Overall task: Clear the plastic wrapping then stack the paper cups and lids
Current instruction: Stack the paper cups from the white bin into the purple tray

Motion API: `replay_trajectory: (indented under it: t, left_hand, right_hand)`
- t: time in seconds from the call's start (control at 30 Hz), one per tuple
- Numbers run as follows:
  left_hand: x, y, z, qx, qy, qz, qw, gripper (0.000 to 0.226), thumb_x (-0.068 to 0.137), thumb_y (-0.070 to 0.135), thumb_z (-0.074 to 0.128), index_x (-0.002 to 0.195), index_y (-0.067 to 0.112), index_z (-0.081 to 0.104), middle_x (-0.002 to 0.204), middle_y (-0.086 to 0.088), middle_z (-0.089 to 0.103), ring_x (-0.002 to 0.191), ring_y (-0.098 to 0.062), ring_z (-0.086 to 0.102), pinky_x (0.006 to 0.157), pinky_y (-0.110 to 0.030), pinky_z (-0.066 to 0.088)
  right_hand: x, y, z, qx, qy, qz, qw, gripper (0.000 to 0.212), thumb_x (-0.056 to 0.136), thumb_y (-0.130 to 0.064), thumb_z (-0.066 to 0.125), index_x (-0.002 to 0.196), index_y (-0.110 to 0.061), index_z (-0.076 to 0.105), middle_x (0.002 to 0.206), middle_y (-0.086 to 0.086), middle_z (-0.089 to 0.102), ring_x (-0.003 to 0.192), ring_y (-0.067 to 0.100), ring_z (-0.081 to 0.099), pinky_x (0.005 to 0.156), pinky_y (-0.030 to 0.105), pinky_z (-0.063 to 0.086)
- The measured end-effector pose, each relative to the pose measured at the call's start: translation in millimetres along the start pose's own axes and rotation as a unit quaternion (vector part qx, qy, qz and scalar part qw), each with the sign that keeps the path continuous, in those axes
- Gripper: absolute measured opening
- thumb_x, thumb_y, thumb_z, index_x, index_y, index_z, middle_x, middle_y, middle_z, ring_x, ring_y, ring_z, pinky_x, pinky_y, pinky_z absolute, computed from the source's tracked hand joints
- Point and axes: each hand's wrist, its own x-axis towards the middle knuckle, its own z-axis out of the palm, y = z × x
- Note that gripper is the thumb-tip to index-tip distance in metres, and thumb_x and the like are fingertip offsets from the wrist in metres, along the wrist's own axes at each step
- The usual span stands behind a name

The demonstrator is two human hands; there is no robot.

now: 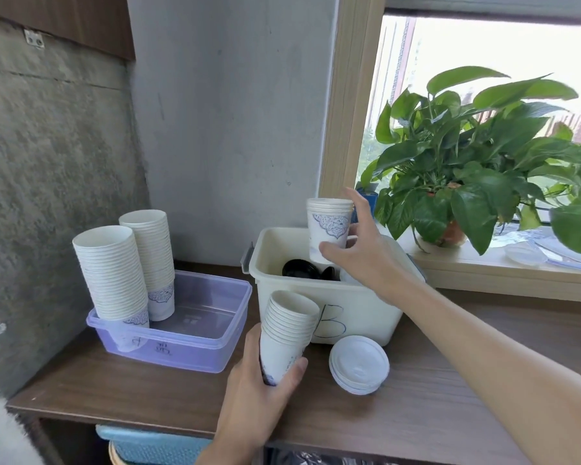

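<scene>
Handwritten capital "B" [331, 322] in dark marker on front wall of cream bin [366, 297], at 3 o'clock from nearest paper cups [287, 333]. Dark handwritten marks [161, 347] on front wall of purple container [195, 357], at 9 o'clock from the bin; character-like, not legible. Faint embossed mark [190, 318] on container floor, too small to read. Blue print on paper cups: ornament only, nothing readable.

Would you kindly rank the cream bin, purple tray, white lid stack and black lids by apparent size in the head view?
1. Cream bin and purple tray: too alike to rank.
2. White lid stack.
3. Black lids, partly hidden.
</scene>
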Motion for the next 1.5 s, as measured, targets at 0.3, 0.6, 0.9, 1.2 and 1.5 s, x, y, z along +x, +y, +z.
replay_trajectory:
  t: [0.3,0.6,0.9,1.2,1.5]
  left_hand:
    - [-4,3,-1,-0.011,-0.006,-0.008,1.0,0.058,0.08,0.042,0.075,0.128,0.038,0.044,0.107,0.031,0.064,0.097,0.005,0.063,0.077,-0.016,0.047]
    - [-6,3,-1,-0.016,0.002,-0.001,1.0,0.055,0.079,0.046,0.074,0.125,0.035,0.046,0.105,0.027,0.065,0.094,0.001,0.064,0.074,-0.016,0.047]
    - [-7,6,-3,0.008,-0.011,0.002,1.0,0.055,0.081,0.049,0.072,0.125,0.042,0.039,0.108,0.035,0.059,0.098,0.003,0.061,0.074,-0.013,0.046]
    - [-10,5,-2,0.012,-0.009,-0.004,1.0,0.058,0.078,0.054,0.071,0.123,0.039,0.037,0.108,0.034,0.059,0.098,0.002,0.061,0.077,-0.025,0.049]
    - [-12,23,-23,-0.078,-0.027,-0.007,0.997,0.059,0.074,0.039,0.076,0.122,0.04,0.043,0.115,0.032,0.063,0.108,0.006,0.061,0.083,-0.012,0.047]
  right_hand:
    - [-55,-3,33,0.058,-0.051,-0.023,0.997,0.075,0.069,-0.021,0.07,0.126,-0.049,0.03,0.102,0.009,0.065,0.089,0.027,0.064,0.082,0.042,0.055]
    - [-70,5,37,0.002,-0.079,-0.004,0.997,0.068,0.075,-0.046,0.074,0.133,-0.036,0.04,0.126,-0.012,0.05,0.11,-0.001,0.053,0.087,0.016,0.047]
    - [-80,12,55,0.027,-0.086,0.054,0.994,0.051,0.092,-0.046,0.057,0.139,-0.026,0.048,0.128,-0.019,0.057,0.103,0.015,0.059,0.095,0.027,0.047]
    - [-89,12,60,0.052,-0.108,0.065,0.991,0.067,0.079,-0.062,0.055,0.14,-0.037,0.043,0.13,-0.023,0.055,0.107,0.007,0.057,0.102,0.032,0.043]
    - [-96,-8,55,-0.003,-0.169,0.004,0.986,0.081,0.071,-0.034,0.08,0.132,-0.051,0.03,0.126,-0.028,0.045,0.115,-0.007,0.045,0.097,0.025,0.043]
